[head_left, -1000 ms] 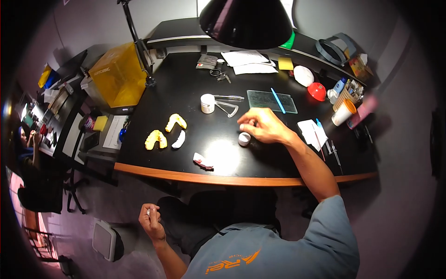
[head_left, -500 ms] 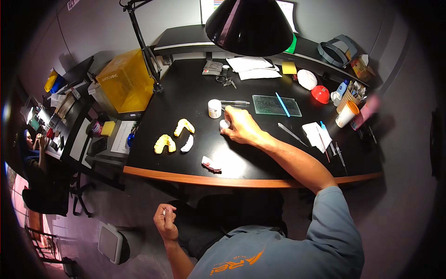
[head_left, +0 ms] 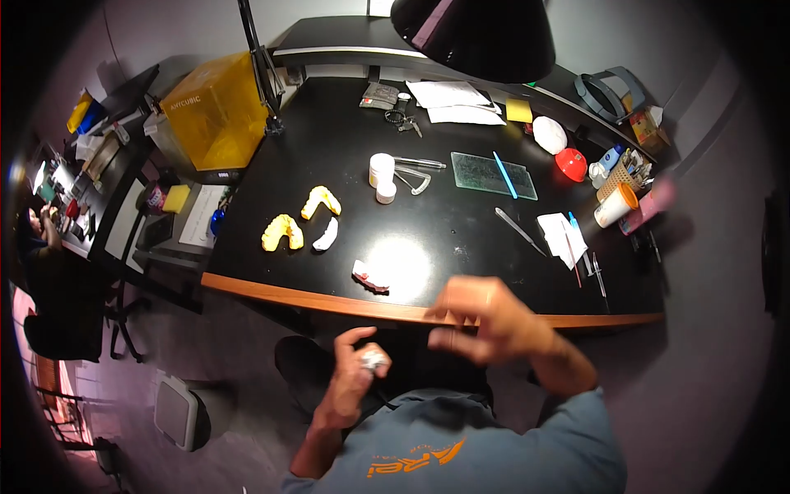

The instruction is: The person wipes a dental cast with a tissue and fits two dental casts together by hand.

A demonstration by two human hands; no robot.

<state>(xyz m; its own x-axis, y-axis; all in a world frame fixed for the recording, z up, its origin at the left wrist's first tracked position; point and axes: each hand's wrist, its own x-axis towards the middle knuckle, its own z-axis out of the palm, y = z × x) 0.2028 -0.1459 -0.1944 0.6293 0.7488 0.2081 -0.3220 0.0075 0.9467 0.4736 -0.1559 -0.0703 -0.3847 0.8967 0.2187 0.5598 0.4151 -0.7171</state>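
Note:
My left hand (head_left: 346, 383) is in front of the table edge, over my lap. Its thumb and fingers hold a small white piece (head_left: 373, 361), partly covered and too small to make out. My right hand (head_left: 485, 321) hovers at the wooden edge with fingers bent, thumb apart and nothing visible between them. Nearest on the black table lies a white and dark-red dental model piece (head_left: 370, 277). Two yellow dental arch models (head_left: 282, 233) and a whitish partial model (head_left: 326, 235) lie further left. A small white jar (head_left: 385, 193) stands before a larger white jar (head_left: 381, 167).
A metal caliper (head_left: 414, 181) lies beside the jars. To the right are a glass slab (head_left: 481, 177) with a blue stick (head_left: 504, 175), a metal spatula (head_left: 518, 229) and a white tissue (head_left: 559, 239). A black lamp shade (head_left: 477, 41) hangs overhead. Another person sits far left.
My right hand has let go of the small white jar and come back to the table edge near my left hand. My left hand has risen rightward with the white piece. The view has shifted slightly.

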